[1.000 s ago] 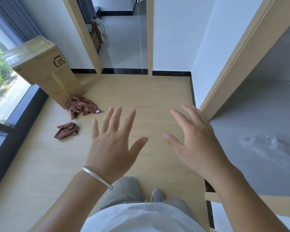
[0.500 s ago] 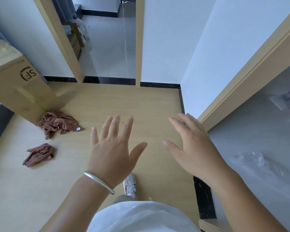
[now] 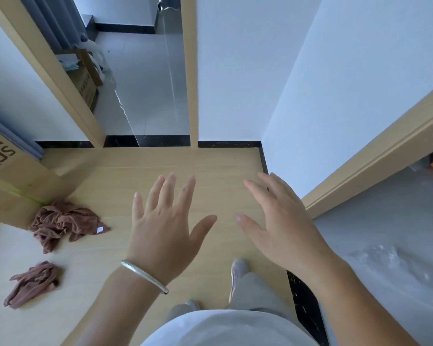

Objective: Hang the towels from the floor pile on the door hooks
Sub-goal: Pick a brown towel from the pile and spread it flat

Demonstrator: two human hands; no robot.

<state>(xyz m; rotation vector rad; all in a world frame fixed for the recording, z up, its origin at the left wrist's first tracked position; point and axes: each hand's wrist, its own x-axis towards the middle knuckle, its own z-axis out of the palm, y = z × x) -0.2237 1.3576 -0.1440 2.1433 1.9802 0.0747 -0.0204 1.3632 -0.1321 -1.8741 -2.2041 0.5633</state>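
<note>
Two crumpled brown towels lie on the wooden floor at the left. The larger towel [image 3: 63,222] rests against the foot of a cardboard box. The smaller towel [image 3: 33,283] lies nearer to me, apart from it. My left hand [image 3: 165,228], with a silver bangle on the wrist, hovers over the floor, fingers spread, holding nothing. My right hand [image 3: 278,223] is held out beside it, also spread and empty. Both hands are well to the right of the towels. No door hooks are in view.
A tall cardboard box [image 3: 8,176] stands at the left. A wood-framed doorway [image 3: 145,78] lies ahead, with a glass panel and boxes beyond it. A beige door frame [image 3: 375,156] borders grey floor [image 3: 385,233] on the right. My feet show below.
The view has swung right and tilted up, so the towels and box have slid toward the left edge. Both hands stay spread and empty in front of me.
</note>
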